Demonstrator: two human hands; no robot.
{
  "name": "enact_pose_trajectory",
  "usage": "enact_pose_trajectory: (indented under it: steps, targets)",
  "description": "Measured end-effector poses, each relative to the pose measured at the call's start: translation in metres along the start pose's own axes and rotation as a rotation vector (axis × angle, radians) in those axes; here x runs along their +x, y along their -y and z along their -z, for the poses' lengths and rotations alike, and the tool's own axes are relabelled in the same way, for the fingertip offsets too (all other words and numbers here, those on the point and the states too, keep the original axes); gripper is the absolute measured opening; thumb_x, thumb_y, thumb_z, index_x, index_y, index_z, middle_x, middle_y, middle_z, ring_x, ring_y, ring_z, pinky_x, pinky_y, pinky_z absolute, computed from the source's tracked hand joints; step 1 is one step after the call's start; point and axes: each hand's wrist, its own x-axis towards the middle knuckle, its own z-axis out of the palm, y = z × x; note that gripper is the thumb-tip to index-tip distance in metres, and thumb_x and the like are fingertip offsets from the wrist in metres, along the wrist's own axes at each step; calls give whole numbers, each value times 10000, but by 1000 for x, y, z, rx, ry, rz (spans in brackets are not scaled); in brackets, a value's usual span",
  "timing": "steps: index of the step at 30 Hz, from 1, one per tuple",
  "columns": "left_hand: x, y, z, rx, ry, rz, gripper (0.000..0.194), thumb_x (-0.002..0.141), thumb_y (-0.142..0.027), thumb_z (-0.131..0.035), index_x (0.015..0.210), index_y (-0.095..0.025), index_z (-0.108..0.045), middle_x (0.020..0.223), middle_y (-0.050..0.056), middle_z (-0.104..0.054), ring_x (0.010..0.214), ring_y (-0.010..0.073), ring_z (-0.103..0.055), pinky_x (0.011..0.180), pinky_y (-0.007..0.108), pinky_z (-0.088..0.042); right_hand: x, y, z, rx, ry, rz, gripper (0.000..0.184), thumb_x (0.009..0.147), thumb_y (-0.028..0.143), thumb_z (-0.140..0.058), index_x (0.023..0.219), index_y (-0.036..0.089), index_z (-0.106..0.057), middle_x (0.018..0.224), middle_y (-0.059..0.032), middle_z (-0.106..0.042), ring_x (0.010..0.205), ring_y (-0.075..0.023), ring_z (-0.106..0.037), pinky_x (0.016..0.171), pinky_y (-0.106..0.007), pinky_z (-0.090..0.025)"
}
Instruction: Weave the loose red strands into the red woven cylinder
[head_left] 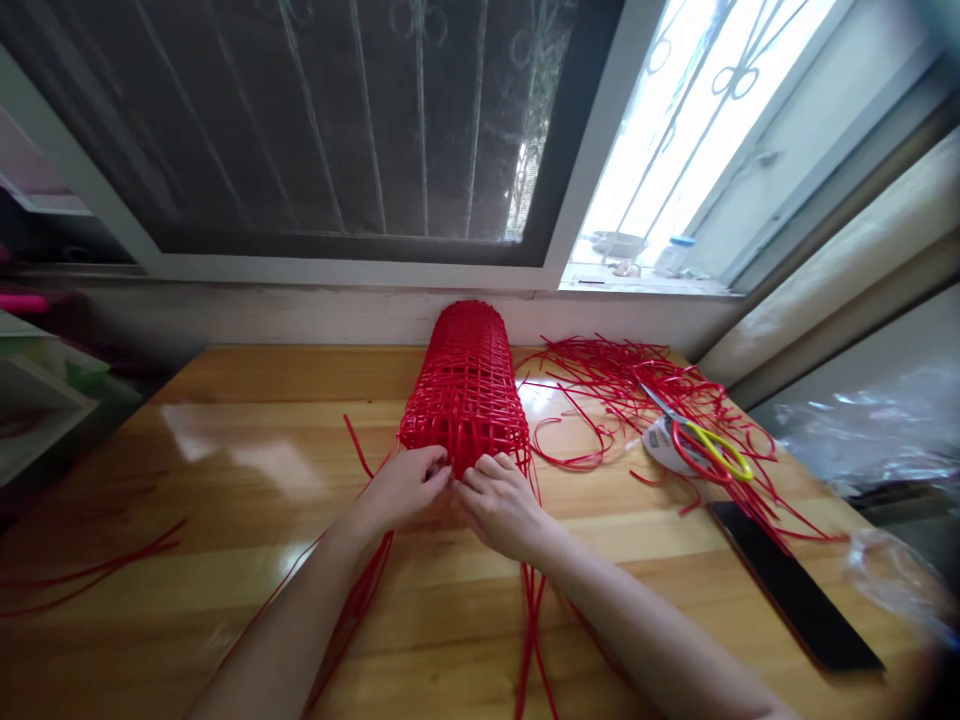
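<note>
A red woven basket (469, 380) of plastic strands lies on its side on the wooden table, its near end toward me. At that near rim my left hand (409, 485) is closed, thumb and fingers pinching a red strand. Close beside it, my right hand (499, 500) has curled fingers at the same rim, also gripping red strand. The exact strands between the fingertips are mostly hidden. Long loose red strands (531, 640) trail from the basket toward me, passing beneath both arms.
Scissors (712, 450) with red and yellow handles lie on a heap of red strands (622, 370) at the right. Nearby is a dark flat bar (795, 585). More strands (112, 565) lie at left. A window (360, 130) rises behind the table (247, 570).
</note>
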Motion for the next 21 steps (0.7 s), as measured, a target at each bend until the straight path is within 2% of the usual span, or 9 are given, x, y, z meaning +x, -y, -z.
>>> enact_pose_trajectory:
  steps: [4,8,11,14,17,21]
  targets:
    - [1,1,0,-14,15,-1,205,815,-307,-409,646,-193,-424,611,-37,-477,577,125,-434,540,243,-296,1,7,-8,-67,10,-23,104,801,137,-532,900,154,-560,758,-38,-597,761,-178,-449,716,-329,-289]
    - [1,-1,1,-31,39,3,203,816,-308,-412,654,-190,-441,603,-38,-476,573,125,-443,535,239,-298,5,16,-21,-83,55,-40,73,790,95,-526,828,139,-571,636,-24,-582,671,-166,-476,642,-320,-289]
    - [1,-1,3,-41,51,7,227,820,-319,-408,638,-188,-438,596,-38,-470,570,124,-443,532,237,-298,7,20,-25,-58,72,-45,90,787,82,-522,758,153,-569,624,-22,-597,641,-155,-501,620,-308,-293]
    - [2,-1,4,-49,57,1,245,820,-321,-407,615,-188,-414,592,-41,-443,570,120,-421,530,234,-294,5,18,-20,46,7,-27,133,810,168,-524,679,174,-543,648,-15,-612,617,-135,-509,591,-286,-291]
    - [2,1,5,-58,68,-12,235,820,-308,-406,620,-185,-423,604,-39,-449,580,119,-419,536,231,-297,0,14,-13,210,-111,-108,233,817,258,-505,598,179,-501,579,5,-570,551,-106,-478,541,-256,-274]
    - [2,1,7,-64,81,-18,214,819,-290,-404,638,-183,-442,610,-35,-470,581,120,-431,537,230,-300,-3,11,-10,455,-233,-286,229,706,163,-480,496,180,-393,486,30,-448,480,-80,-405,493,-217,-258]
